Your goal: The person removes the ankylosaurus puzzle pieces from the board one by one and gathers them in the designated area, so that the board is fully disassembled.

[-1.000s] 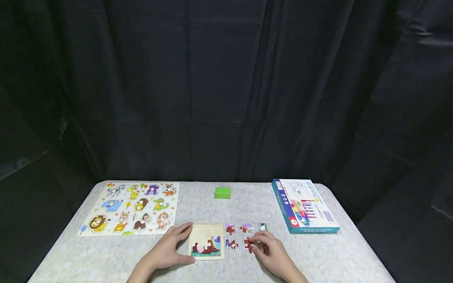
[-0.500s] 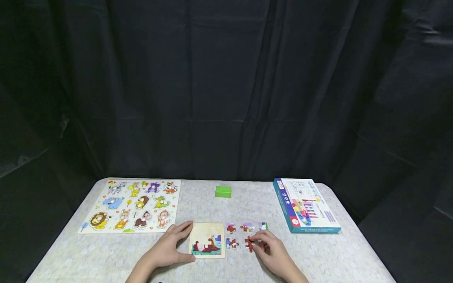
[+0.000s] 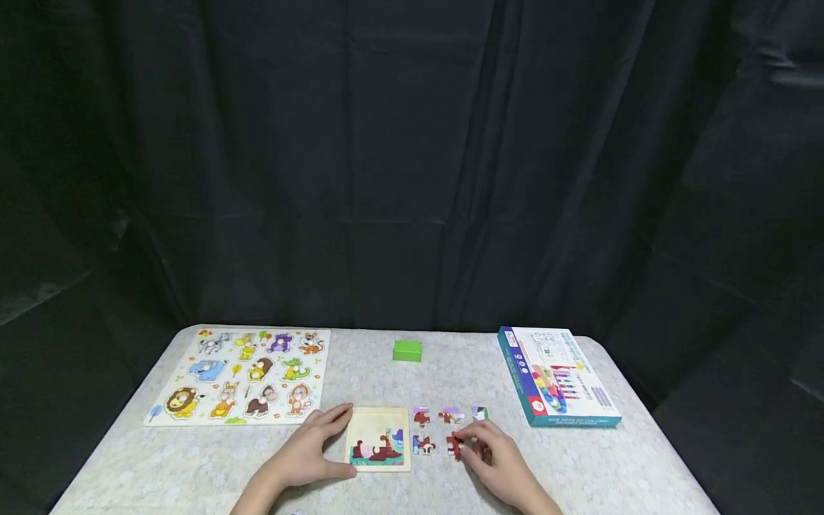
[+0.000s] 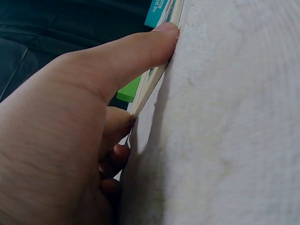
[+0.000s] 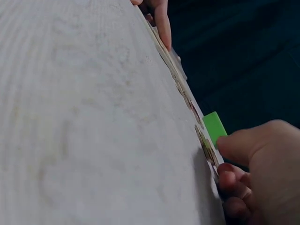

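Note:
My left hand (image 3: 307, 449) holds the small wooden puzzle tray (image 3: 368, 423) at its left side, the index finger at the far corner and the thumb at the near one. Joined jigsaw pieces (image 3: 378, 452) with a brown animal fill the tray's lower part; bare wood shows above them. To the right of the tray, my right hand (image 3: 496, 465) pinches a reddish-brown jigsaw piece (image 3: 453, 447) at the table, its right part hidden by the fingers. In the left wrist view the thumb (image 4: 154, 47) presses the tray's edge. The right wrist view hides the pinched piece's face.
Several loose pieces, including a blue-and-brown one (image 3: 423, 445) and a purple one (image 3: 452, 415), lie between tray and right hand. An animal peg board (image 3: 241, 386) lies at left. A green block (image 3: 408, 350) sits at back, a boxed bead set (image 3: 560, 375) at right.

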Tool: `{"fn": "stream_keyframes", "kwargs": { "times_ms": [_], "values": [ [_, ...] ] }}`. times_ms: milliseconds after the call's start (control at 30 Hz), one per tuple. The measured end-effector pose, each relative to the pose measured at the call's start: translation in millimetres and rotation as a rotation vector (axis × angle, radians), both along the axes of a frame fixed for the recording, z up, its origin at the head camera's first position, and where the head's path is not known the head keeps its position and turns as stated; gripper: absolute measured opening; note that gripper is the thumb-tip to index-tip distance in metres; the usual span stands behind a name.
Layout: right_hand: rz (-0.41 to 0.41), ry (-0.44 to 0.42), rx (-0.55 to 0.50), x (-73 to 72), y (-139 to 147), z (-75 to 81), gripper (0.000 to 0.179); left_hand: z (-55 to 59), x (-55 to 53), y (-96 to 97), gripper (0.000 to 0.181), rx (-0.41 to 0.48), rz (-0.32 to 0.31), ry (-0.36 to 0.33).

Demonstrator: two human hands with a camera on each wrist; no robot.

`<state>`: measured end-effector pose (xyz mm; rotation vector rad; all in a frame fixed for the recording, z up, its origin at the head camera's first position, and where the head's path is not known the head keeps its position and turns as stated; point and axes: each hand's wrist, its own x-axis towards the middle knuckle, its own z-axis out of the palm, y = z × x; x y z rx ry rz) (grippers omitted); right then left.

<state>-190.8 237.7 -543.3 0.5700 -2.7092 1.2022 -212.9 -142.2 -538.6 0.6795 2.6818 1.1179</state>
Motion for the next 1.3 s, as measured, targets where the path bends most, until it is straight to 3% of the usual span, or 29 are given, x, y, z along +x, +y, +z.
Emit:
{"fn": "stream_keyframes", "kwargs": {
  "times_ms": [400,700,1067,1300],
  "values": [
    [-0.006,-0.034,0.011,-11.1,-13,25.1,0.018,0.0,-0.2,-1.3,0.105,-0.019,0.004,0.028],
    [0.083,-0.074,0.009,-27.4,-49,34.2,0.017,0.3,0.5,0.1,0.105,-0.014,0.005,0.044],
    [0.174,-0.054,-0.073,-31.1,-91,16.2,0.017,-1.3,-0.2,0.3,0.105,-0.02,0.001,0.048],
    [0.166,-0.033,0.01,-29.6,-93,3.6,0.017,-1.6,-0.1,-0.7,0.105,-0.024,0.005,0.058]
  ]
}}
